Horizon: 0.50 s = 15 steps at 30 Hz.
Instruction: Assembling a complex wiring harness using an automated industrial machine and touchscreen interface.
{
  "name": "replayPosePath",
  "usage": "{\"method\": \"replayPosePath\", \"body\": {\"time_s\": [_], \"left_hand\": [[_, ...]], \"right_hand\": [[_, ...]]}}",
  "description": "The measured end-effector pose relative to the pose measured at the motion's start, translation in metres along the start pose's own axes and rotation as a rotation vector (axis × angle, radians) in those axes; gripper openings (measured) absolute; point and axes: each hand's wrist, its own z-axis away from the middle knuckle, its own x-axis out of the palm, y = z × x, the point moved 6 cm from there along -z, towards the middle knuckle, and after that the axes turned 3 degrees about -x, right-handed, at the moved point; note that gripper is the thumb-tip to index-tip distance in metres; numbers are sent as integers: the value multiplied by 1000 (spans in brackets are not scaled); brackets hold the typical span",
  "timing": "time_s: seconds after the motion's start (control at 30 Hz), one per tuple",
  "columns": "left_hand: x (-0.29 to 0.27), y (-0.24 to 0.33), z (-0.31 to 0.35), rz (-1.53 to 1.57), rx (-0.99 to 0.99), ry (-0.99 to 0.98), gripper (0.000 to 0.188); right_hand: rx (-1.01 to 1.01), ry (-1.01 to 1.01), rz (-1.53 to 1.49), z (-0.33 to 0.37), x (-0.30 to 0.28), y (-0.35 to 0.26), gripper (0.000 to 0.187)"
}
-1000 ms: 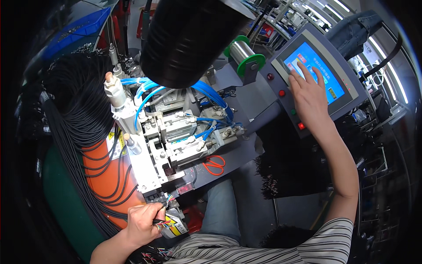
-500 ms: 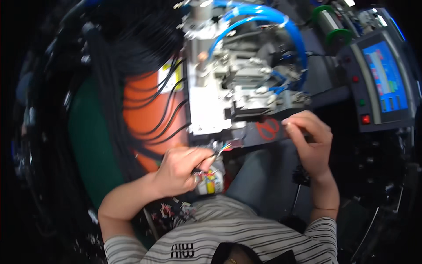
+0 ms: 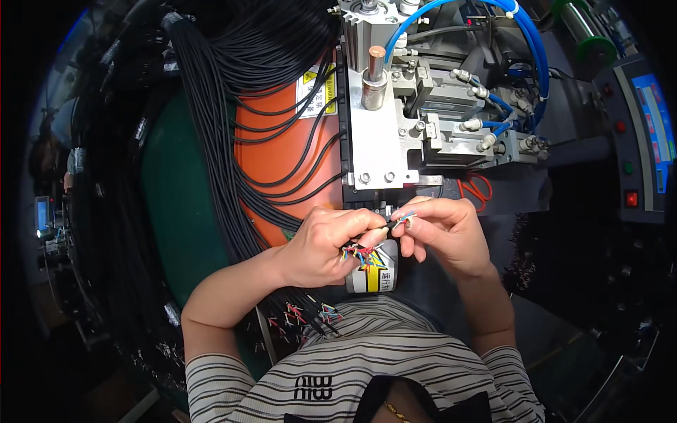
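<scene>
My left hand point(image 3: 326, 243) is closed around black cables. One black cable end point(image 3: 389, 225) sticks out between its thumb and forefinger. Below those fingers, a cluster of stripped wire ends point(image 3: 363, 254) in red, yellow, blue and white fans out from the same hand. My right hand point(image 3: 451, 236) meets the left just in front of the machine. Its thumb and forefinger pinch the thin coloured wires point(image 3: 403, 219) at the tip of the protruding cable; its other fingers are curled.
A metal machine point(image 3: 377, 144) with blue air hoses point(image 3: 543, 63) stands ahead. Black cables point(image 3: 211, 120) drape over an orange surface point(image 3: 271, 158) at left, and more wire ends point(image 3: 300, 317) hang near my lap. Red looped handles point(image 3: 477, 190) lie right of the machine; a control screen point(image 3: 654, 123) stands far right.
My right hand has come left from beside the red handles and now pinches the cable's coloured wires. My left hand still grips the cables. The view has shifted, so the machine appears further right.
</scene>
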Motion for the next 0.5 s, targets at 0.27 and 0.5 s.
{"method": "replayPosePath", "body": {"time_s": [0.27, 0.5], "left_hand": [[10, 16, 2, -391, 86, 128, 7], [7, 16, 6, -734, 79, 86, 45]], "right_hand": [[-613, 121, 915, 5, 13, -24, 11], [-557, 170, 1229, 1, 13, -17, 8]]}}
